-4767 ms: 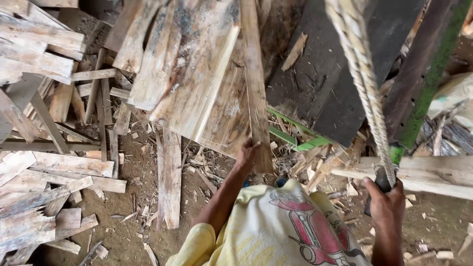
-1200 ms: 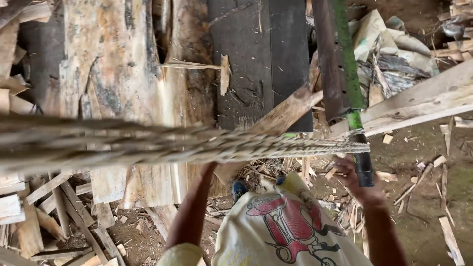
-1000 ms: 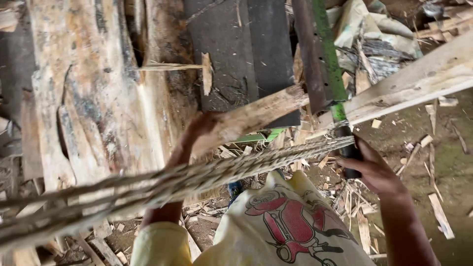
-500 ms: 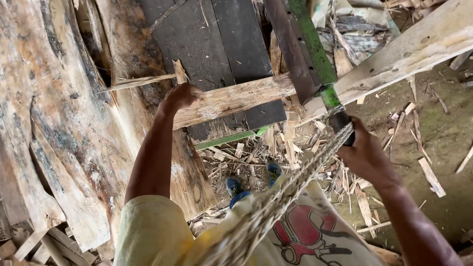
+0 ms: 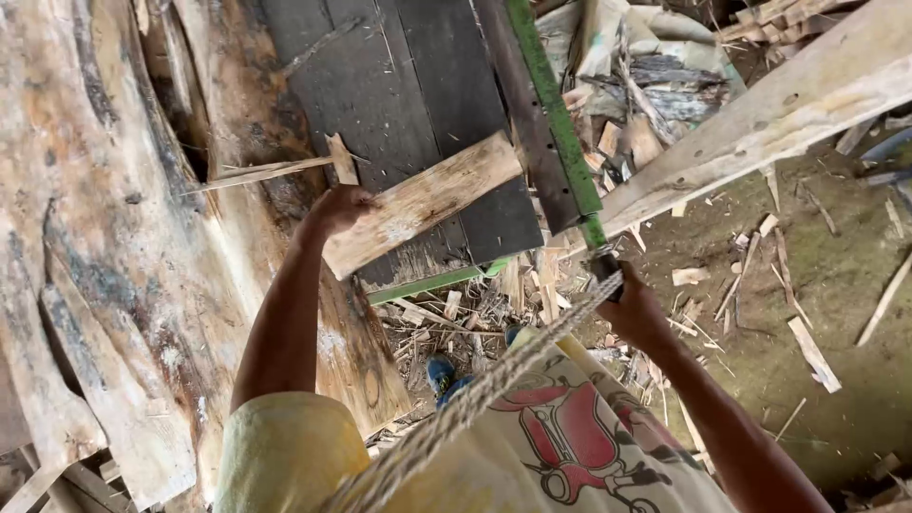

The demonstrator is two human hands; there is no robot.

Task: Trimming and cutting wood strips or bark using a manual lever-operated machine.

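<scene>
Plank (image 5: 423, 201), pale rough-sawn wood, short and flat, slanting across centre frame from lower left to upper right, lying over dark boards (image 5: 399, 85). Left hand (image 5: 340, 207) clenched on plank's lower left end, at left of centre. Right hand (image 5: 635, 309) closed around dark handle at bottom of saw (image 5: 556, 119), right of centre. Saw long and straight, green-painted frame with dark metal strip alongside, running from top centre down to right hand. Rope (image 5: 494, 380), thick, twisted, grey-tan fibre, frayed, stretching from right hand diagonally to bottom centre, close to lens and blurred. Beam (image 5: 760, 114), one long pale timber with small holes, sloping from upper right corner down toward centre, passing behind saw. Slabs (image 5: 104, 237) filling left of frame: broad, weathered wood, blotched grey and tan, rough edges, leaning upright. Thin splinter (image 5: 266, 173) of pale wood poking out just above left hand. Dark boards, about three side by side, grey-black, smooth, upper centre. Green strip (image 5: 432, 283) lying under plank, lower centre. Ground (image 5: 836, 285) at right, damp brown earth with greenish tinge, scattered with many pale chips and offcuts. Heap of bark and scraps in upper right, behind beam. Shirt (image 5: 532, 446) at bottom centre, pale yellow cloth with red picture print. Blue shoes (image 5: 445, 375), partly seen, lower centre among chips.
</scene>
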